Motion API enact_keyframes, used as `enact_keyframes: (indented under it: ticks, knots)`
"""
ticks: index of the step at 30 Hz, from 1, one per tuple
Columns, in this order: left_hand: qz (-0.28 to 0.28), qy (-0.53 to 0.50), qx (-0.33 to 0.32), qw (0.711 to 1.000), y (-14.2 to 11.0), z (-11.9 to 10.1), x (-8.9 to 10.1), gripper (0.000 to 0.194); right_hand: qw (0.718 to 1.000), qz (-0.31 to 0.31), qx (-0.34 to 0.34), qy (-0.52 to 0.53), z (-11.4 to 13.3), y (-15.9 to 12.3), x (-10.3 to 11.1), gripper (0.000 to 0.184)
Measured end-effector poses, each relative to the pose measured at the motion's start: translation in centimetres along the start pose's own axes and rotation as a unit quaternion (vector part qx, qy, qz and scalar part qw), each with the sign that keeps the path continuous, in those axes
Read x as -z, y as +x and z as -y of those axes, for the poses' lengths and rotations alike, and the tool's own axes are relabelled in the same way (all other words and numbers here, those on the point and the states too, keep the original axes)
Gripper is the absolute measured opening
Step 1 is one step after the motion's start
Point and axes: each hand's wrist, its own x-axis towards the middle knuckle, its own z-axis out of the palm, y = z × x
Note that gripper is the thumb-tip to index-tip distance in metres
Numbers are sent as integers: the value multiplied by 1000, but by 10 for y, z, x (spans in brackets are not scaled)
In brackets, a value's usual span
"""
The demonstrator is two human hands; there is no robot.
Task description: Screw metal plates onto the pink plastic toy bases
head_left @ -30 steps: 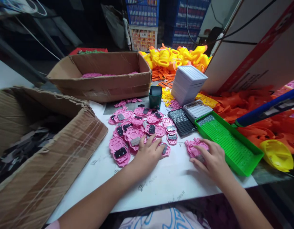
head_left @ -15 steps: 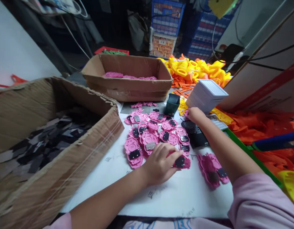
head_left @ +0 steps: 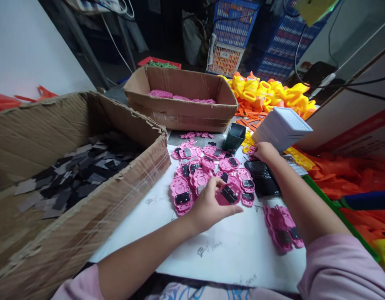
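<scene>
My left hand [head_left: 208, 206] grips a pink plastic shell [head_left: 223, 197] by its edge, thumb below and fingers above. A black rectangular cover sits on that shell. Beyond it lies a cluster of similar pink shells [head_left: 181, 186], many with black or grey covers. My right hand [head_left: 266, 151] is reached out to some small pink pieces [head_left: 249, 151], beside small yellow parts [head_left: 248, 139]. Its fingers are bent together, and their tips are hidden. Under my right forearm, more pink shells [head_left: 278, 227] lie stacked on the white tabletop [head_left: 230, 254].
At left stands a cardboard box [head_left: 142, 166] of black and grey flat pieces. Another cardboard box [head_left: 180, 116] holds pink shells. Near my right hand are a dark green cup [head_left: 234, 137], a black tray [head_left: 263, 179] and a white block [head_left: 280, 129]. Yellow toy parts [head_left: 270, 93] are heaped behind.
My left hand has lifted the pink shell and tilted it, so its black cover shows more fully. The right hand stays at the small pieces. The whole view has shifted slightly.
</scene>
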Motion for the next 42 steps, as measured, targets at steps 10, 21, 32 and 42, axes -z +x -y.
enact_keyframes:
  ticks: [10, 21, 32, 42]
  knots:
    - [1, -384, 48, 922, 17, -11, 9, 45, 815, -84, 50, 571, 63, -149, 29, 29]
    - [-70, -423, 20, 903, 29, -12, 22, 38, 604, 23, -33, 796, 90, -182, -37, 29]
    - [-79, -412, 15, 907, 25, -13, 15, 37, 620, 23, -59, 782, 93, -183, -45, 35]
    - [-39, -385, -47, 921, 19, -12, 15, 36, 691, 2, 4, 723, 87, -180, -46, 34]
